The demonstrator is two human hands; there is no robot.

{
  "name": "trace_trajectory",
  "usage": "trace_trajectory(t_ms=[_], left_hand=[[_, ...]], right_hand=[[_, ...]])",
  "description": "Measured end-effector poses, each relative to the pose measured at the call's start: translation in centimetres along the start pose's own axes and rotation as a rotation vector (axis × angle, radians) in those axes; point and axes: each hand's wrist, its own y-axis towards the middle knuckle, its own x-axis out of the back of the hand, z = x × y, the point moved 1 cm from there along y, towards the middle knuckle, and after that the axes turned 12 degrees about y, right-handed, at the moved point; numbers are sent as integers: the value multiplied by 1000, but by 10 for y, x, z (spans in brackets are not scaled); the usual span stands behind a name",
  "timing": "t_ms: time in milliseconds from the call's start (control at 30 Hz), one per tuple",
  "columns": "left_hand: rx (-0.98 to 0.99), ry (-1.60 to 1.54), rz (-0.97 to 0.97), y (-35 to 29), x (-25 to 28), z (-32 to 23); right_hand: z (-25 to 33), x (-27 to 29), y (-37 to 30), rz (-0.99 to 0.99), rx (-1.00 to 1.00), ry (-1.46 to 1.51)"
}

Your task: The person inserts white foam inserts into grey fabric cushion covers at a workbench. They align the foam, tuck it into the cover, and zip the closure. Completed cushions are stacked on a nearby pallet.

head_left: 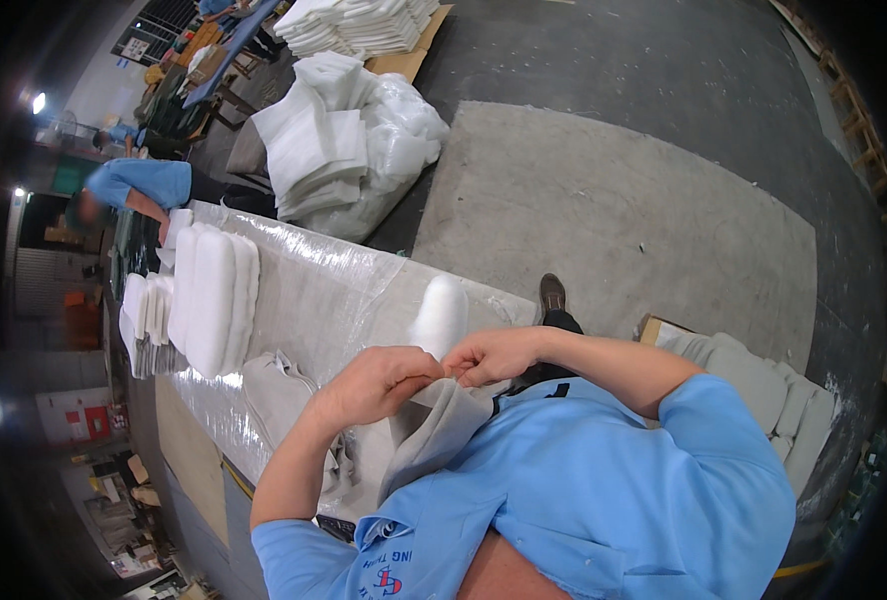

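Close to my body I hold up a grey fabric piece [432, 435] that looks like a sewn cover. My left hand [372, 386] is closed, its fingers pinching the top edge. Just beside it, my right hand [494, 353] pinches the same edge with its fingertips. The two hands almost touch. Behind them a white padded piece [442, 308] lies on the plastic-wrapped table [354, 262]. More grey fabric pieces [276, 400] lie loosely to the left of my left hand.
Thick white pads [214, 300] stand at the table's left, beside stacked thinner pieces [147, 322]. A person in blue [144, 185] is at the far end. A plastic bag of white sheets [349, 150] sits beyond the table. Grey bundles [754, 385] lie at my right.
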Motion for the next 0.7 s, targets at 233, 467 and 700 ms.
trace_trajectory(t_ms=[233, 467, 700], left_hand=[[245, -223, 100, -14, -1, 32], [470, -399, 282, -4, -14, 51], [417, -394, 334, 10, -14, 40]], right_hand=[[-29, -12, -20, -391, 297, -76], [-59, -30, -12, -465, 322, 589], [-46, -38, -2, -655, 464, 358]])
